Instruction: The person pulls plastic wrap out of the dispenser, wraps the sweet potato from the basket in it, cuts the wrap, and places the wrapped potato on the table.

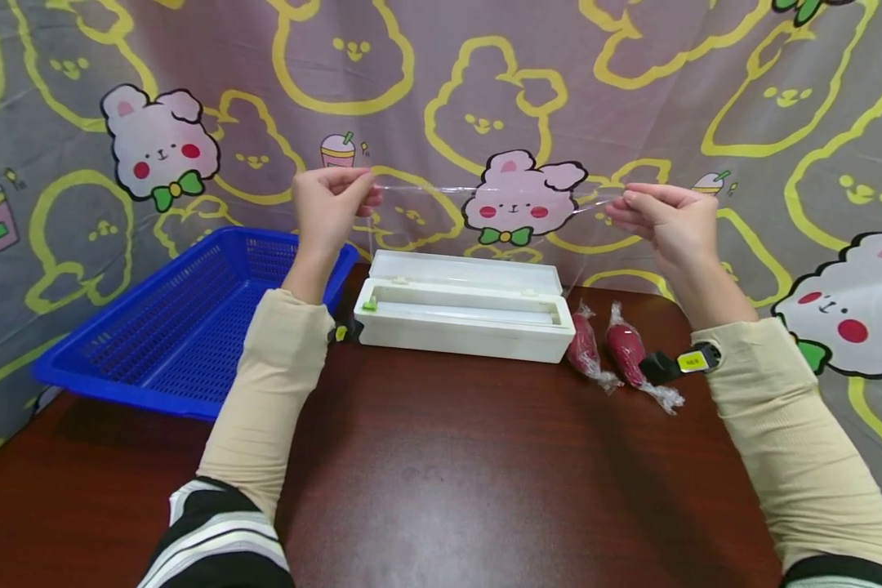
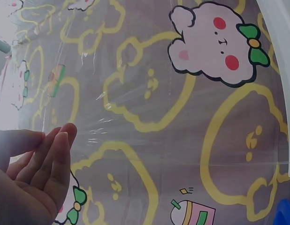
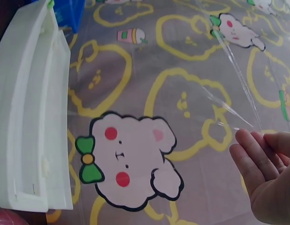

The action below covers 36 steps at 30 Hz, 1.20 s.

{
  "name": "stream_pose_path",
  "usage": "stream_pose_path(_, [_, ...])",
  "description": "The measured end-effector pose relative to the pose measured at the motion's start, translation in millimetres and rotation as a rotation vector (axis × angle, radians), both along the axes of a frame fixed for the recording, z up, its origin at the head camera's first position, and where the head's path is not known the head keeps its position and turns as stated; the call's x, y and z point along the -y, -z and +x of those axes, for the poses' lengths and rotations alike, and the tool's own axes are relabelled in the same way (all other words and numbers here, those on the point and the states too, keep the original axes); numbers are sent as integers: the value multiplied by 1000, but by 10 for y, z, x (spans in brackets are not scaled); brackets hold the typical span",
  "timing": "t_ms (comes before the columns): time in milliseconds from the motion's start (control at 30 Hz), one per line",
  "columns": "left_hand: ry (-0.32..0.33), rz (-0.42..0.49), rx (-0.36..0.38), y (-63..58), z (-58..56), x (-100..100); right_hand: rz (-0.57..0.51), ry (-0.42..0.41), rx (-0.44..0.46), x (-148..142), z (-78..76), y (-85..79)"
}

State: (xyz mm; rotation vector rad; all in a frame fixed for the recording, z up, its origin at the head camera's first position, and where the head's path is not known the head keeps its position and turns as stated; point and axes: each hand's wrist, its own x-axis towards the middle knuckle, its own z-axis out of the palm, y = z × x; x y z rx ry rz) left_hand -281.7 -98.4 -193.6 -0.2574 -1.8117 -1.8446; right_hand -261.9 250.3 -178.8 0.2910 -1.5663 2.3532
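Observation:
A sheet of clear cling film (image 1: 441,189) is stretched between my two raised hands, its top edge nearly level. My left hand (image 1: 332,204) pinches one corner between thumb and fingers; my right hand (image 1: 669,216) pinches the other. In the left wrist view, creases in the film fan out from the left fingertips (image 2: 65,133). Tight folds run to the right fingertips (image 3: 243,136) in the right wrist view. Below the hands, a white cling film dispenser box (image 1: 463,339) stands on the table with its lid (image 1: 470,273) raised. The film's see-through sides hang down towards the box.
A blue plastic basket (image 1: 147,396) stands left of the box, partly behind the left forearm. Two red oblong things, one of them (image 1: 625,347) nearest the right wrist, lie right of the box in twisted clear film. A patterned curtain (image 1: 632,106) hangs behind the brown table (image 1: 441,465).

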Motion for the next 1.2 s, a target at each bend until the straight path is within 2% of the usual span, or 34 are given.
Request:
stream_pose_path(133, [-4,-16,-12,82,64,24,14,-19,4,-26,116,55])
stream_pose_path(200, [62,22,-57,259,-117,122,13,-32,5,-37,178,80])
stream_pose_path(267, [62,3,-72,315,-83,145,22,-44,6,-54,242,109])
stream_pose_path(367, [67,-24,-106,365,49,166,58,-52,2,-74,348,164])
stream_pose_path(433, [4,-92,-92,268,356,99,76,-65,-11,-89,420,211])
stream_pose_path(600, [-3,-182,-136,333,582,121,100,-99,-48,-126,577,327])
stream_pose_path(800, [23,-229,-134,410,745,156,124,-68,-47,-117,684,436])
stream_pose_path(967, [13,-251,-146,511,862,167,155,-38,-48,-87,749,540])
stream_pose_path(1100, [-16,-290,-144,602,947,147,251,-10,18,-55,838,667])
stream_pose_path(1200, [-18,-302,-141,678,991,142,327,-27,75,-51,920,763])
